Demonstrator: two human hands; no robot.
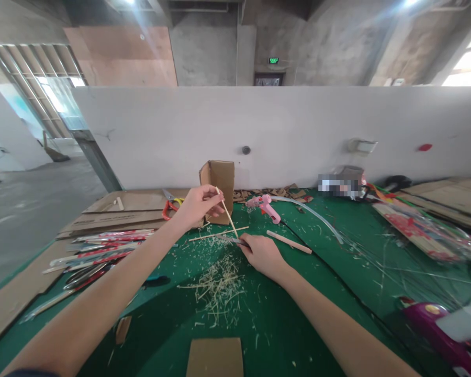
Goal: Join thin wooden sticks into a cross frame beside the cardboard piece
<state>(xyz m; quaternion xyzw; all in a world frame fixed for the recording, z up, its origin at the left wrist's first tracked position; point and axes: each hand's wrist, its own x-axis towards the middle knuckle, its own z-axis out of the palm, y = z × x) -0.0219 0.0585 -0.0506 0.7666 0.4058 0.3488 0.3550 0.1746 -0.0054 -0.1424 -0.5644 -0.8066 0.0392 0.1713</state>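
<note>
Between thumb and fingers, my left hand (208, 201) pinches the upper end of a thin wooden stick (228, 215), which slants down to the right. My right hand (262, 254) is closed around a knife (233, 240) whose blade points left and meets the lower part of the stick. Most of the knife's handle is hidden in my fingers. Another thin stick (204, 237) lies on the table just behind the blade. Below my hands is a loose pile of curled wood shavings (220, 283), with smaller bits scattered around it.
A folded cardboard piece (224, 175) stands behind my left hand. Red-handled scissors (168, 207) and wrapped sticks (102, 248) lie left. A pink glue gun (267, 208), its black cord and a wooden rod (288, 242) lie right. A cardboard square (215, 358) is nearest me.
</note>
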